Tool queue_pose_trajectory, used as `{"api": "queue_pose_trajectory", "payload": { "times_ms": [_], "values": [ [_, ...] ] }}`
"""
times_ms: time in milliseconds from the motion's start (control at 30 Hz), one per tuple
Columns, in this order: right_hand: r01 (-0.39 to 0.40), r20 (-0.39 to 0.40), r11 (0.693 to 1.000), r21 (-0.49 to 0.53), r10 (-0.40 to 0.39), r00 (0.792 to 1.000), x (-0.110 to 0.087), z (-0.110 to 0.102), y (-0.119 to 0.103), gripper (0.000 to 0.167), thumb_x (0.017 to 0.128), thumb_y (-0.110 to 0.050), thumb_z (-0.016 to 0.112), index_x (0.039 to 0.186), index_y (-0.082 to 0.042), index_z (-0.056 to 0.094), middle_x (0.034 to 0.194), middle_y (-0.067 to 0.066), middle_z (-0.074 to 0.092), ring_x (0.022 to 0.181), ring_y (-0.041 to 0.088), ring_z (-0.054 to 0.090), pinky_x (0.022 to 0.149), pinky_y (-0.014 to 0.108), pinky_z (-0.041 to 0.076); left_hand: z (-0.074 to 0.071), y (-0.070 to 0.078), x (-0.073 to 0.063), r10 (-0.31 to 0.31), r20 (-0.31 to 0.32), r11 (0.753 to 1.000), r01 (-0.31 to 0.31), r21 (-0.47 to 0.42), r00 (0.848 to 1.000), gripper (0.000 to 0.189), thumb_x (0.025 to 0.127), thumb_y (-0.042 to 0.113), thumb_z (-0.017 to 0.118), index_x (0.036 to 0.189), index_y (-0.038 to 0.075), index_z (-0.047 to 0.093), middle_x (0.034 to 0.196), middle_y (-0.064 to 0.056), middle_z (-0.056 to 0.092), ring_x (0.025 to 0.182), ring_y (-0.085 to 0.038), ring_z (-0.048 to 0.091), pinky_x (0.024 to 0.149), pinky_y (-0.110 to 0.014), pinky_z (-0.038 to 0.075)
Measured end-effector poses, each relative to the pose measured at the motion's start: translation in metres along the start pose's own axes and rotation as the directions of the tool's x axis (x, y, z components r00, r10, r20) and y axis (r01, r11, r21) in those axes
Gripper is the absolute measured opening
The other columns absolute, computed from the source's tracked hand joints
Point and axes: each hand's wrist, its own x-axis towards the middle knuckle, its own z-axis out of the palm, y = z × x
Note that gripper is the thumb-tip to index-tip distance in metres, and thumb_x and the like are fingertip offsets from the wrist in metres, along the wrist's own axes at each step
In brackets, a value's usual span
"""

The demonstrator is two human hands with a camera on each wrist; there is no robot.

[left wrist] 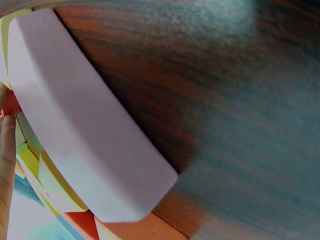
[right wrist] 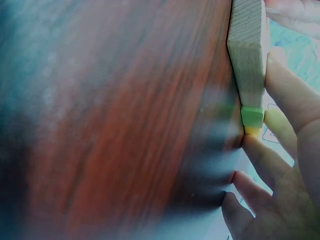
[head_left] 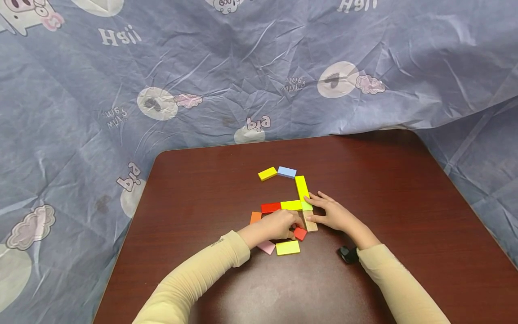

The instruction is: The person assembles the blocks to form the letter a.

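Observation:
My left hand reaches over the blocks from the left. Its fingers pinch a small red block, which lies at a slant by the lower end of a plain wooden block. In the left wrist view, fingertips meet the red block at the left edge. My right hand lies on the right with fingers spread. Its thumb touches the wooden block, and other fingertips rest by the light green block and the long yellow block.
A red block and a yellow block run leftward from the green one. Orange, pink and pale yellow blocks lie around the left hand. Farther back are yellow and blue blocks. A black object sits by the right wrist.

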Motion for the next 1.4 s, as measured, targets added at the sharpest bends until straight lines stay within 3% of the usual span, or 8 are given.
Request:
{"api": "queue_pose_trajectory", "payload": {
  "times_ms": [200, 333, 533, 733, 933, 1133, 1400],
  "values": [
    [0.008, 0.002, 1.0, -0.006, -0.008, 1.0, 0.0, 0.0, 0.001, 0.071, 0.088, -0.033, 0.073, 0.147, -0.008, 0.045, 0.155, 0.02, 0.037, 0.145, 0.047, 0.024, 0.108, 0.066, 0.032, -0.003, -0.003, -0.004, 0.006, -0.033, 1.0, -0.007, -0.029, 0.999, 0.031, 0.084, 0.018, 0.079, 0.114, 0.018, 0.073, 0.108, 0.006, 0.068, 0.09, -0.005, 0.059, 0.078, -0.013, 0.046],
    [0.007, 0.006, 1.0, -0.007, -0.007, 1.0, 0.001, 0.0, 0.001, 0.071, 0.088, -0.035, 0.073, 0.147, -0.008, 0.045, 0.155, 0.02, 0.037, 0.145, 0.047, 0.024, 0.108, 0.067, 0.031, -0.012, -0.009, -0.013, -0.034, -0.105, 0.998, 0.028, -0.055, 0.994, 0.033, 0.086, 0.023, 0.077, 0.119, 0.017, 0.071, 0.115, 0.004, 0.067, 0.103, -0.011, 0.06, 0.088, -0.02, 0.049],
    [-0.004, 0.01, 1.0, -0.016, 0.004, 1.0, 0.001, -0.002, 0.0, 0.071, 0.088, -0.037, 0.073, 0.148, -0.009, 0.045, 0.155, 0.019, 0.037, 0.145, 0.046, 0.024, 0.109, 0.066, 0.031, -0.027, -0.031, -0.037, -0.141, -0.231, 0.989, 0.127, -0.074, 0.963, 0.034, 0.09, 0.032, 0.072, 0.12, 0.016, 0.071, 0.12, 0.001, 0.065, 0.111, -0.017, 0.056, 0.094, -0.03, 0.05],
    [0.004, 0.01, 1.0, -0.022, -0.003, 1.0, 0.001, -0.002, 0.0, 0.071, 0.088, -0.035, 0.073, 0.148, -0.009, 0.045, 0.155, 0.02, 0.037, 0.145, 0.047, 0.024, 0.109, 0.066, 0.032, -0.023, -0.059, -0.067, -0.188, -0.28, 0.982, 0.171, -0.084, 0.942, 0.038, 0.09, 0.034, 0.072, 0.122, 0.014, 0.069, 0.124, -0.001, 0.065, 0.117, -0.021, 0.056, 0.102, -0.037, 0.048],
    [0.005, 0.009, 1.0, -0.026, -0.005, 1.0, 0.002, -0.001, -0.001, 0.071, 0.088, -0.035, 0.073, 0.148, -0.009, 0.045, 0.155, 0.02, 0.038, 0.145, 0.046, 0.024, 0.109, 0.065, 0.032, -0.012, -0.074, -0.091, -0.247, -0.203, 0.969, 0.235, -0.082, 0.948, 0.063, 0.084, 0.048, 0.075, 0.136, 0.016, 0.06, 0.137, -0.004, 0.059, 0.128, -0.025, 0.052, 0.107, -0.042, 0.044],
    [-0.005, 0.009, 1.0, -0.019, 0.005, 1.0, 0.002, -0.001, -0.002, 0.071, 0.088, -0.035, 0.073, 0.148, -0.01, 0.045, 0.155, 0.02, 0.037, 0.145, 0.046, 0.024, 0.109, 0.066, 0.032, -0.004, -0.077, -0.099, -0.261, -0.109, 0.964, 0.252, -0.084, 0.959, 0.09, 0.076, 0.058, 0.077, 0.149, 0.016, 0.045, 0.152, -0.007, 0.046, 0.14, -0.028, 0.042, 0.113, -0.047, 0.038],
    [0.018, 0.004, 0.999, -0.028, -0.018, 1.0, 0.002, 0.001, 0.0, 0.07, 0.088, -0.034, 0.073, 0.148, -0.009, 0.045, 0.154, 0.02, 0.038, 0.145, 0.047, 0.025, 0.109, 0.064, 0.033, 0.0, -0.079, -0.099, -0.275, -0.014, 0.96, 0.274, -0.067, 0.961, 0.087, 0.083, 0.059, 0.069, 0.155, 0.029, 0.032, 0.16, -0.011, 0.033, 0.148, -0.037, 0.028, 0.117, -0.053, 0.028]
  ]
}}
